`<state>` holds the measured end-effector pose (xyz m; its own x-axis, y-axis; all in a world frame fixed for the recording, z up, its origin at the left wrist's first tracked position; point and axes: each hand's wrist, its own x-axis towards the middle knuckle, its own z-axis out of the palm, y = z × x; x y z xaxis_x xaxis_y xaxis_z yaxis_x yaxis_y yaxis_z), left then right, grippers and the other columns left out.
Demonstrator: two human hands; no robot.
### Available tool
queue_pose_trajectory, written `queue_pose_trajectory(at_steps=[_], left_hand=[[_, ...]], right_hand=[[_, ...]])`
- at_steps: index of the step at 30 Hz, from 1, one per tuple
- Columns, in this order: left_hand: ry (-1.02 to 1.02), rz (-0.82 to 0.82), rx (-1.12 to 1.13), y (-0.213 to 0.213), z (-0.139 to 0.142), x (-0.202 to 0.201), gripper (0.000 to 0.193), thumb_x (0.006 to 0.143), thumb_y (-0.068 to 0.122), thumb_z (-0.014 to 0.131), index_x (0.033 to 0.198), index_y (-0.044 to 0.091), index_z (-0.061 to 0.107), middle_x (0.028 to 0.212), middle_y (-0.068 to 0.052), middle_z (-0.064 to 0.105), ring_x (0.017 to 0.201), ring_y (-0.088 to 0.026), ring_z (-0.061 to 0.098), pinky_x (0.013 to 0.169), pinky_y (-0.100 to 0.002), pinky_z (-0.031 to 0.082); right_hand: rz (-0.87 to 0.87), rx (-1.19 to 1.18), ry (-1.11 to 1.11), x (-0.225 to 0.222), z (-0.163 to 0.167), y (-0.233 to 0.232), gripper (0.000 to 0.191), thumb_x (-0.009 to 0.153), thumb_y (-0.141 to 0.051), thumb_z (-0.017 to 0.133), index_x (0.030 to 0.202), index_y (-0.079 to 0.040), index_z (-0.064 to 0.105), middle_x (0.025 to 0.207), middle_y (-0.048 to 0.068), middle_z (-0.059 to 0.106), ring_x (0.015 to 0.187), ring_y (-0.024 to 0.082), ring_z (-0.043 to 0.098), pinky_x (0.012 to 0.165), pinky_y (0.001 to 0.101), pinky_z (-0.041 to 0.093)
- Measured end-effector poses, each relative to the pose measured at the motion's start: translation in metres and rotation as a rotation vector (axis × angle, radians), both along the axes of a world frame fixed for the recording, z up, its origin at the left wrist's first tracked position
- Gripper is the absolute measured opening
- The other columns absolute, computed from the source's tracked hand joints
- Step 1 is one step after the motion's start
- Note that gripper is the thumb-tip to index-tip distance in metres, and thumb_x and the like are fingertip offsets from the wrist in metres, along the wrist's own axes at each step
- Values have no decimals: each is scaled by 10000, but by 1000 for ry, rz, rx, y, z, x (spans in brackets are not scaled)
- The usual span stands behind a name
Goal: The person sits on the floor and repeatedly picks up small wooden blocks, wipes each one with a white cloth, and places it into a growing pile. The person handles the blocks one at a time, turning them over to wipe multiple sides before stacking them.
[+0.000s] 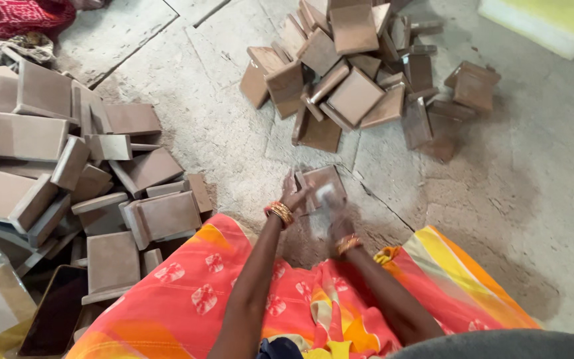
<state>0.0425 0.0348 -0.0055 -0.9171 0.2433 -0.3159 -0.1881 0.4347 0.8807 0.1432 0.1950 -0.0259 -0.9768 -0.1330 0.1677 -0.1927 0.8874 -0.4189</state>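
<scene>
My left hand (295, 193) steadies a brown wooden piece (323, 179) lying on the dusty floor in front of my knees, fingers spread along its left edge. Blurred with motion, my right hand (337, 219) presses a small pale thing, likely sandpaper, against the piece's near side; I cannot make it out clearly. Both wrists carry gold and orange bangles. An orange and pink patterned cloth (194, 292) covers my lap.
A heap of brown wooden pieces (360, 73) lies ahead on the floor. A larger pile of paler wooden pieces (68, 166) fills the left side. A dark flat phone (58, 312) lies at bottom left. A yellow foam block (546, 20) sits top right.
</scene>
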Motion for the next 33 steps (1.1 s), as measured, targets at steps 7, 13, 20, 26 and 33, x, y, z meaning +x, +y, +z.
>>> queue_pose_trajectory(at_steps=[7,13,20,26,33], left_hand=[[405,352,13,40,-10,13,636,1049,315,505,1559,-9,307,1643,-249,274,1519,-402,250,1260,-476,191],[403,370,15,37,-8,16,638,1031,292,518,1547,-25,318,1619,-267,292,1502,-423,264,1249,-484,204],[417,389,-24,40,-18,20,561,1061,279,467,1561,56,345,1613,-208,363,1511,-386,299,1264,-498,197],[379,390,-1,41,-17,24,539,1076,300,428,1552,59,352,1607,-204,364,1495,-390,298,1234,-502,213],[355,419,25,39,-6,20,504,1053,249,492,1507,51,400,1567,-217,410,1464,-399,341,1221,-500,257]], right_hand=[[127,-234,56,-11,9,-8,570,833,50,561,1393,-52,604,1524,186,524,1487,335,404,1260,424,287],[206,-145,-130,-99,33,-15,515,870,-11,531,1375,-74,611,1490,168,541,1442,306,446,1215,416,292],[193,-244,50,-8,12,-11,531,956,-17,402,1479,27,477,1582,235,449,1510,362,372,1267,425,241],[130,-291,-17,-2,5,-12,484,939,-96,596,1410,1,541,1546,223,463,1496,353,360,1250,439,267],[139,-249,-161,-64,23,-16,460,980,-73,494,1422,-11,604,1486,269,520,1399,386,451,1193,482,315]])
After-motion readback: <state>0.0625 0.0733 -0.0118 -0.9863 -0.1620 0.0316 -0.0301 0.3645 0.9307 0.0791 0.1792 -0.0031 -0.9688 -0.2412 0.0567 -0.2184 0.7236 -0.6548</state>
